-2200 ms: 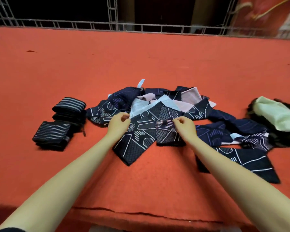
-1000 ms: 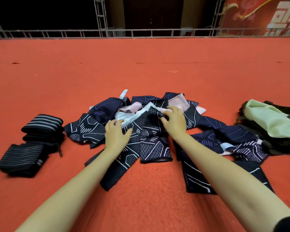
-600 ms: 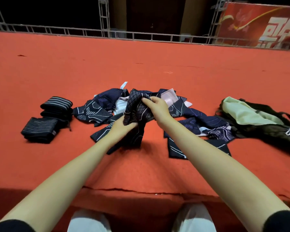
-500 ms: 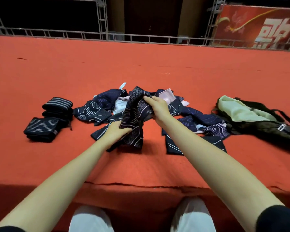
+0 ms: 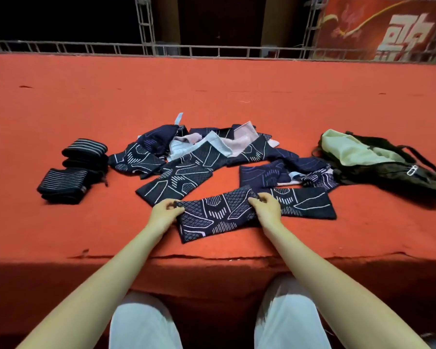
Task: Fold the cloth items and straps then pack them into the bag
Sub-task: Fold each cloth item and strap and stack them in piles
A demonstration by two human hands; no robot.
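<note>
On the red carpet (image 5: 212, 96), a pile (image 5: 199, 152) of dark patterned cloths lies between my open bag (image 5: 378, 159) at right and folded straps (image 5: 71, 170) at left. My left hand (image 5: 165, 212) and right hand (image 5: 264, 207) pinch the far corners of one cloth (image 5: 217, 217), spread flat near the carpet's edge.

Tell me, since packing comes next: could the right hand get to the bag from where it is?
Probably yes. The right hand pinches the patterned cloth near the front edge, and the bag lies open on that same side. Only flat cloth pieces lie between, nothing upright, though it must let go first.
</note>
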